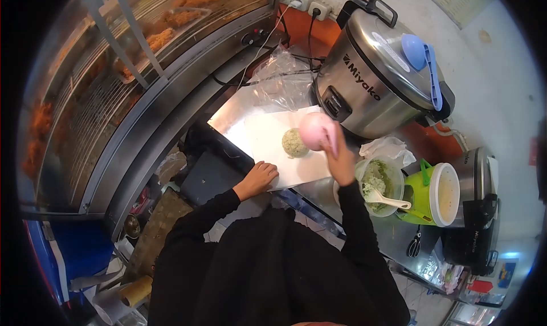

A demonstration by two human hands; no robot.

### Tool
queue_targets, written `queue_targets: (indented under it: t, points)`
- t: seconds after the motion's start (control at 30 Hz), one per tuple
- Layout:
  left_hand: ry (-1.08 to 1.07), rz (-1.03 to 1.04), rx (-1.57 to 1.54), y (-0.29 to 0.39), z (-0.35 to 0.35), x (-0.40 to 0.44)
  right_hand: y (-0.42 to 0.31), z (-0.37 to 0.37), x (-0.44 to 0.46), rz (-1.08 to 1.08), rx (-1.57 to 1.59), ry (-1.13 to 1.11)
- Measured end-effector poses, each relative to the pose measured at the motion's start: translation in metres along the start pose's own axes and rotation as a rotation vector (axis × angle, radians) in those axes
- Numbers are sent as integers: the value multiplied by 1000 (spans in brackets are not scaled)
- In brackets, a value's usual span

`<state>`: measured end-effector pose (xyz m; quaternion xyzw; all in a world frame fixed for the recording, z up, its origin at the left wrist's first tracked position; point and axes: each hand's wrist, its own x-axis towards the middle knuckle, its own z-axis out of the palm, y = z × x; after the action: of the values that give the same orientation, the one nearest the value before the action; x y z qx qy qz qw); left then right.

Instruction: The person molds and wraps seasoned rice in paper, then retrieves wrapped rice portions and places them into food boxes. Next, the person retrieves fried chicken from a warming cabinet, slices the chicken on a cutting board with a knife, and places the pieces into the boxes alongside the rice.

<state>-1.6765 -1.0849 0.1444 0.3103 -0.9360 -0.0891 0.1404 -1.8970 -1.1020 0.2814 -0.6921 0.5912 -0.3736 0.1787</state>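
My right hand (341, 163) is closed on a pink bowl (314, 131), its rounded side showing, somewhat blurred by motion. Just left of the bowl, a round mound of greenish-flecked rice (295, 143) sits on a sheet of white paper (265, 135). My left hand (257, 179) lies at the paper's near left edge, its fingers resting on the sheet. To the right of my right forearm stands a clear tub of rice (378, 176) with green bits, and a cream rice paddle (387, 199) leans in it.
A large Miyako rice cooker (364, 69) stands behind, a blue scoop (421, 58) on its lid. At left is a glass display case (142, 58) with fried food. A green-and-white bucket (441, 192), scissors (415, 244) and a plastic bag (285, 78) are around the counter.
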Motion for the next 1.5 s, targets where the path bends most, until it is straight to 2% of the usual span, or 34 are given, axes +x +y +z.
queue_targets:
  t: [0.07, 0.13, 0.23, 0.3, 0.33, 0.4, 0.43, 0.67, 0.77, 0.83, 0.87, 0.93, 1.0, 1.07, 1.13, 1.2, 1.23, 1.3, 1.33, 1.4, 1.43, 1.47, 1.5]
  points:
    - [15, 8, -21, -2, -1, 1, 1, -34, -13, -57, 41, 116]
    - [30, 18, -46, -3, -7, 4, -21, -76, -30, 93, 158, 191]
    - [-27, 25, -71, 2, -22, 8, -32, -120, -53, 256, 76, 251]
    - [-21, 62, -46, -3, -17, 10, -28, -134, -61, 138, -326, 213]
    - [-7, 92, -11, -5, -15, 10, -21, -138, -65, 147, -328, 211]
    - [14, 91, -37, -7, -17, 11, -2, -138, -72, 336, -500, 23]
    - [13, 93, -49, -8, -19, 12, 4, -135, -75, 374, -544, 39]
    - [7, 129, -58, -15, -19, 18, 11, -142, -88, 295, -726, 4]
    - [-6, 129, -141, -21, -19, 18, 0, -135, -91, 175, -733, 94]
    - [-22, 112, -182, -26, -15, 19, -19, -127, -91, 102, -558, 229]
    - [-25, 113, -184, -27, -14, 20, -26, -120, -92, 106, -558, 228]
    - [-18, 44, -327, -29, -15, 23, -42, -100, -92, 21, -332, 175]
    - [-1, 33, -403, -31, -17, 26, -43, -70, -93, -45, -131, 2]
    - [20, 20, -476, -34, -17, 28, -37, -35, -94, 153, 176, -286]
    - [90, -3, -643, -38, -11, 29, -3, 19, -102, 317, 483, -468]
    - [70, -26, -626, -40, -5, 28, 21, 58, -99, 774, 865, -667]
    - [47, -51, -612, -39, -7, 30, 21, 69, -91, 767, 867, -669]
    - [78, -91, -605, -29, -19, 29, 22, 86, -74, 1231, 1249, -497]
    - [110, -130, -606, -25, -24, 27, 26, 92, -68, 1224, 1255, -498]
    - [87, -150, -567, -17, -24, 20, 38, 106, -60, 1285, 1528, -396]
    - [292, -268, -422, -7, -22, 17, 39, 114, -61, 1231, 1538, -225]
    - [497, -382, -272, 2, -20, 12, 44, 117, -61, 1223, 1543, -225]
    - [437, -565, -320, 6, -15, 5, 43, 115, -59, 1227, 1576, -197]
